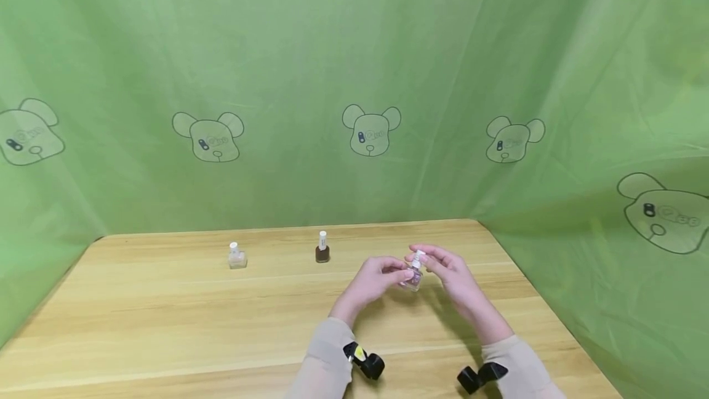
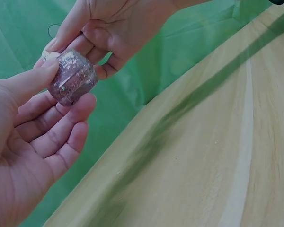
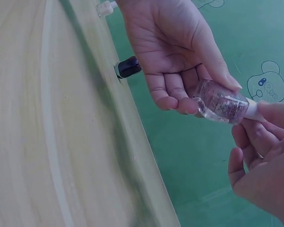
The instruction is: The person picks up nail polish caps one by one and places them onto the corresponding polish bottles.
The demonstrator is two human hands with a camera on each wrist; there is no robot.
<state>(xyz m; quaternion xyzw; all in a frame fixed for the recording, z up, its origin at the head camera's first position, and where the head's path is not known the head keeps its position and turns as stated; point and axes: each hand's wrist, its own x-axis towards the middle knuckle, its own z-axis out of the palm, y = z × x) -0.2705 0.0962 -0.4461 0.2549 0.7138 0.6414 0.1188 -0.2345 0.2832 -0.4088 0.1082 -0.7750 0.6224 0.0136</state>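
Between the two hands is a small clear nail polish bottle (image 1: pixel 413 280) with purple glitter inside and a white cap (image 3: pixel 252 109). My left hand (image 1: pixel 376 279) pinches the glass body between thumb and fingers, as the left wrist view shows close up on the glittery bottle (image 2: pixel 72 78). My right hand (image 1: pixel 451 273) pinches the white cap with thumb and fingertips. The bottle leans a little, cap up and toward the right hand, above the right part of the wooden table (image 1: pixel 221 325).
A clear nail polish bottle (image 1: pixel 237 259) with a white cap stands at the back left of the table. Further right stands a dark brown nail polish bottle (image 1: pixel 322 254), also white-capped. A green curtain (image 1: pixel 288 79) with bear drawings closes off the back and sides.
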